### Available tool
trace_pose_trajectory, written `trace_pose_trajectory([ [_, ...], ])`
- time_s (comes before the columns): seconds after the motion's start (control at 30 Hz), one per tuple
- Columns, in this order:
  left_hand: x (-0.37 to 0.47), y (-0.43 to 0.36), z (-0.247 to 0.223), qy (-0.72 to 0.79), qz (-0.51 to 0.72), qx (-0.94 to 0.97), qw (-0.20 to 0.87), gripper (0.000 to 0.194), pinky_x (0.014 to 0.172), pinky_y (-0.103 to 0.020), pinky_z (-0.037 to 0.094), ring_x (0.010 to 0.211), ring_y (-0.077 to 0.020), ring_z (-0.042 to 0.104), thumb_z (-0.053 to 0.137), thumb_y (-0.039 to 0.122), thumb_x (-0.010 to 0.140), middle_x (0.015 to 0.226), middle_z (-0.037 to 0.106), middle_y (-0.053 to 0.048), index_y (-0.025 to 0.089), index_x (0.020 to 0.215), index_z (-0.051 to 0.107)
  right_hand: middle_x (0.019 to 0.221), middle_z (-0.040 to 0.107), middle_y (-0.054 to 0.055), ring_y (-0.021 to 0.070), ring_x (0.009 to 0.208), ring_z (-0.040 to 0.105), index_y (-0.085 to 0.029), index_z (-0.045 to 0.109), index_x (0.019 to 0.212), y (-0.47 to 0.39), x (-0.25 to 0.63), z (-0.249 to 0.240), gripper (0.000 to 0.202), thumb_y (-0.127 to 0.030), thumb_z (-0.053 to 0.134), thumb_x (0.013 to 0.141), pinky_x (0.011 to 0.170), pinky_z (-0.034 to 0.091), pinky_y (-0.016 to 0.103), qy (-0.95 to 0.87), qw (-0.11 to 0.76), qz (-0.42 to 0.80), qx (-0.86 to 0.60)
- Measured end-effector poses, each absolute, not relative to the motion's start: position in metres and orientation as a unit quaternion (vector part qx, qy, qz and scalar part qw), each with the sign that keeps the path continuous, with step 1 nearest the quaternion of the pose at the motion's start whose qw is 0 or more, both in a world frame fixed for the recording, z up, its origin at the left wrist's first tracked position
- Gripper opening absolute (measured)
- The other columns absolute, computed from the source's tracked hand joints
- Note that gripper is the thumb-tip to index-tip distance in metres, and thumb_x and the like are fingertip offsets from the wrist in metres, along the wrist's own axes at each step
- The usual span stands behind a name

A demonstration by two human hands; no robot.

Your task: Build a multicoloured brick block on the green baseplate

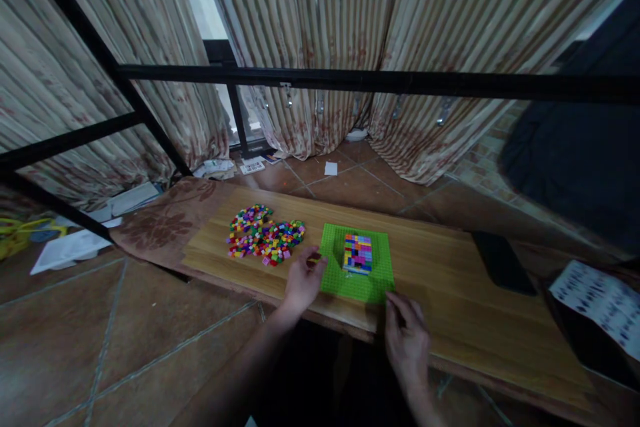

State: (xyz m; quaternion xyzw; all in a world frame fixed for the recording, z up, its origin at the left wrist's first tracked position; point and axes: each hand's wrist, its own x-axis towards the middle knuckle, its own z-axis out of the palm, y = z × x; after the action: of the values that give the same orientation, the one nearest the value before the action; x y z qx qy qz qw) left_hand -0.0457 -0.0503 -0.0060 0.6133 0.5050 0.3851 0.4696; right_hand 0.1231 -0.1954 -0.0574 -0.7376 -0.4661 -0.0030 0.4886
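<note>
Built: stack [358, 253] on plate [381, 273] | unplaced: loose pile [267, 239] on bench [435, 273] | left hand [303, 280]: fingers pinched on brick [314, 258] | right hand [407, 333]: at plate corner, grip unclear

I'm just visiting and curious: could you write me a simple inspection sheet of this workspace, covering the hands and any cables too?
Surface: wooden board, with a patterned brown cloth at its left end.
Job's things: loose coloured bricks heaped left of a green baseplate, which carries a multicoloured brick block.
Clutter: flat black object toward the board's right end; printed sheet farther right.
Hands: left hand by the baseplate's left edge, seemingly holding a small piece, too blurred to identify; right hand at its near right corner.
Cables: nothing seen.
Surroundings: striped curtains, black rail, tiled floor.
</note>
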Motion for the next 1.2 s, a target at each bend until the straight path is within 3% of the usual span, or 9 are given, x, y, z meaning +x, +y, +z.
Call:
trace_pose_trajectory([
  [0.13,-0.093,-0.054,-0.020,0.515,0.380,0.628,0.443,0.030,0.070,-0.028,0.050,0.075,-0.0154,0.063,0.057,0.031,0.081,0.089,0.068,-0.006,0.014,0.105,0.063,0.099,0.065,0.011,0.0222,0.091,0.063,-0.018,0.068,0.103,-0.208,0.108,-0.067,0.026,-0.034,0.051,0.092,0.085,0.050,0.040,-0.475,0.485,0.002,-0.734],
  [0.47,-0.162,-0.042,-0.032,0.518,0.315,0.741,0.288,0.022,0.083,-0.032,0.050,0.091,-0.0190,0.063,0.052,0.023,0.086,0.103,0.065,-0.007,0.020,0.105,0.063,0.103,0.068,0.007,0.0207,0.097,0.064,-0.023,0.069,0.103,-0.178,0.036,-0.052,0.023,-0.026,0.048,0.093,0.087,0.052,0.036,-0.608,0.423,0.056,-0.669],
  [0.7,-0.194,-0.017,-0.037,0.485,0.331,0.768,0.257,0.020,0.090,-0.032,0.048,0.100,-0.0195,0.060,0.049,0.023,0.089,0.103,0.065,-0.007,0.021,0.100,0.066,0.101,0.067,0.006,0.0196,0.093,0.064,-0.023,0.068,0.105,-0.143,0.001,-0.042,0.026,-0.024,0.044,0.093,0.083,0.053,0.034,-0.670,0.363,0.100,-0.639],
  [1.2,-0.224,0.014,-0.043,0.501,0.347,0.745,0.271,0.017,0.082,-0.027,0.048,0.087,-0.0168,0.062,0.053,0.024,0.083,0.091,0.067,-0.004,0.021,0.091,0.068,0.101,0.064,0.007,0.0210,0.097,0.060,-0.022,0.067,0.108,-0.048,-0.031,-0.033,0.026,-0.022,0.047,0.090,0.085,0.050,0.036,-0.757,0.311,0.052,-0.572],
])
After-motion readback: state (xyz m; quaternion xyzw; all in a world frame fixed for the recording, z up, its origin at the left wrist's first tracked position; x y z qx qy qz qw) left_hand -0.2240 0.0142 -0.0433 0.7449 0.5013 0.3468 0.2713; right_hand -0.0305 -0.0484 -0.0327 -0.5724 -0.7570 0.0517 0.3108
